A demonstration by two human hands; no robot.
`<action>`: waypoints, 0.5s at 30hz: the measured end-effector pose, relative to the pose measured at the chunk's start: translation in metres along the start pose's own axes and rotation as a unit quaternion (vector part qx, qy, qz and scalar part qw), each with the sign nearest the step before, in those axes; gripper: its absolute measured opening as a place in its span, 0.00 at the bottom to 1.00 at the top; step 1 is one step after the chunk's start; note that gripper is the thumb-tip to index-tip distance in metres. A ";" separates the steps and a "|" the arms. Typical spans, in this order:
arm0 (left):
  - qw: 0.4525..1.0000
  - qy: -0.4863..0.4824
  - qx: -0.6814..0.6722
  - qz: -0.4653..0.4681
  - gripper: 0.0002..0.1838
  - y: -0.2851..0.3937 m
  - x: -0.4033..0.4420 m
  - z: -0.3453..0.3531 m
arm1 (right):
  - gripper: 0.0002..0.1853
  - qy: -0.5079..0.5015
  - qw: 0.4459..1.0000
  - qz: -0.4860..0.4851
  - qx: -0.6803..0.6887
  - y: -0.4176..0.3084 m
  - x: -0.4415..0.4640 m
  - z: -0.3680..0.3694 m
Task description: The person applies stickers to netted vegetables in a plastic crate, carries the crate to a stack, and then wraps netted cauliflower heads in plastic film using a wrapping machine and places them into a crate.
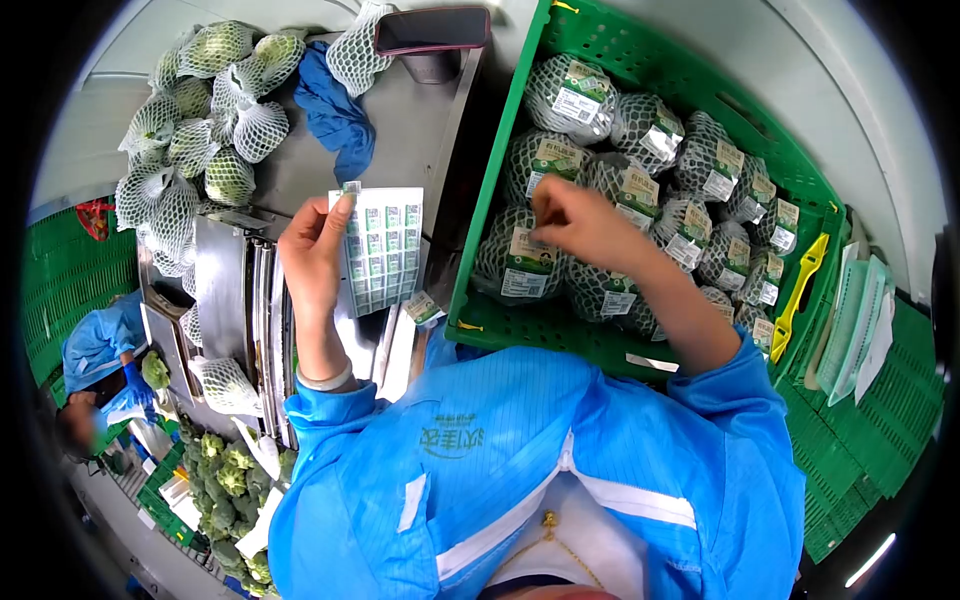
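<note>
My left hand (pixel 318 250) pinches a sheet of small green-and-white stickers (pixel 385 250) by its left edge, with the thumb on top near the upper corner. My right hand (pixel 590 225) is over the green crate (pixel 485 200), its fingers bent together at the label of a netted vegetable pack (pixel 522 262). Whatever its fingertips hold, if anything, is too small to make out. Several round packs in mesh fill the crate, each with a printed label, such as the pack (pixel 572 100) in the far left corner.
Vegetables in white foam nets (pixel 190 140) are piled on the metal table (pixel 415 130), near a blue cloth (pixel 335 110) and a phone (pixel 432 30) on a stand. A yellow strip (pixel 800 295) lies along the crate's right side. Another person (pixel 105 345) works at left beside broccoli (pixel 225 480).
</note>
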State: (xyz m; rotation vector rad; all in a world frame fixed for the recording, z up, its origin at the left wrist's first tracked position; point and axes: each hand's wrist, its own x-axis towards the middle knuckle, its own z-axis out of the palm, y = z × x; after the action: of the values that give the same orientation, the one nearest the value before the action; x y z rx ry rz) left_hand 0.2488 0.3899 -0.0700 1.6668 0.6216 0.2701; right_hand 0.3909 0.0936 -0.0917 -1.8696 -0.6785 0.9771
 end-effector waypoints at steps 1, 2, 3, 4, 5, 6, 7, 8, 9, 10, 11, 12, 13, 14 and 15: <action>1.000 -0.004 0.001 0.005 0.09 0.001 0.001 0.000 | 0.19 0.007 0.992 0.028 -0.126 0.008 0.000 0.015; 1.000 -0.010 0.002 0.011 0.09 0.003 0.003 0.001 | 0.19 0.016 0.966 0.055 -0.251 0.013 -0.001 0.022; 1.000 -0.009 -0.014 0.018 0.09 0.007 0.004 0.002 | 0.20 0.029 0.954 0.079 -0.286 0.008 -0.004 0.017; 0.999 -0.009 -0.032 0.025 0.08 0.013 0.003 0.005 | 0.21 0.043 0.940 0.103 -0.322 -0.002 -0.008 0.006; 0.998 -0.010 -0.050 0.031 0.08 0.020 0.002 0.006 | 0.22 0.056 0.924 0.129 -0.355 -0.012 -0.013 -0.003; 0.996 -0.016 -0.087 0.029 0.06 0.030 0.000 0.007 | 0.23 0.069 0.957 0.100 -0.264 -0.020 -0.019 -0.008; 0.992 -0.011 -0.122 0.043 0.07 0.044 -0.001 0.014 | 0.24 0.083 0.979 0.068 -0.172 -0.028 -0.029 -0.011; 0.986 -0.010 -0.156 0.054 0.07 0.060 -0.006 0.024 | 0.26 0.096 0.992 0.037 -0.076 -0.036 -0.041 -0.011; 0.986 -0.018 -0.141 0.089 0.08 0.076 -0.008 0.035 | 0.28 0.104 0.992 -0.059 0.027 -0.044 -0.048 -0.006; 0.985 -0.022 -0.140 0.097 0.08 0.085 -0.012 0.049 | 0.30 0.119 0.973 -0.155 0.121 -0.055 -0.054 -0.002; 0.981 -0.040 -0.142 0.129 0.08 0.091 -0.015 0.069 | 0.30 0.105 0.969 -0.159 0.160 -0.070 -0.063 0.001; 0.974 -0.059 -0.146 0.160 0.08 0.098 -0.021 0.092 | 0.30 0.094 0.961 -0.163 0.200 -0.080 -0.073 0.004; 0.966 -0.101 -0.170 0.164 0.09 0.103 -0.026 0.114 | 0.27 0.128 0.960 -0.149 0.200 -0.083 -0.083 0.006; 0.957 -0.145 -0.179 0.178 0.09 0.099 -0.030 0.130 | 0.25 0.159 0.957 -0.138 0.202 -0.082 -0.095 0.005; 0.951 -0.186 -0.144 0.201 0.13 0.093 -0.029 0.143 | 0.20 0.213 0.960 -0.093 0.158 -0.073 -0.110 -0.002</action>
State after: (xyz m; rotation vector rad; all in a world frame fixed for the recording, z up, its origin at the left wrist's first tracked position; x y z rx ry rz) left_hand 0.3208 0.2469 -0.0040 1.4936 -0.0459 0.3109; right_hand 0.3290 0.0419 0.0127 -1.6228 -0.4010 0.4998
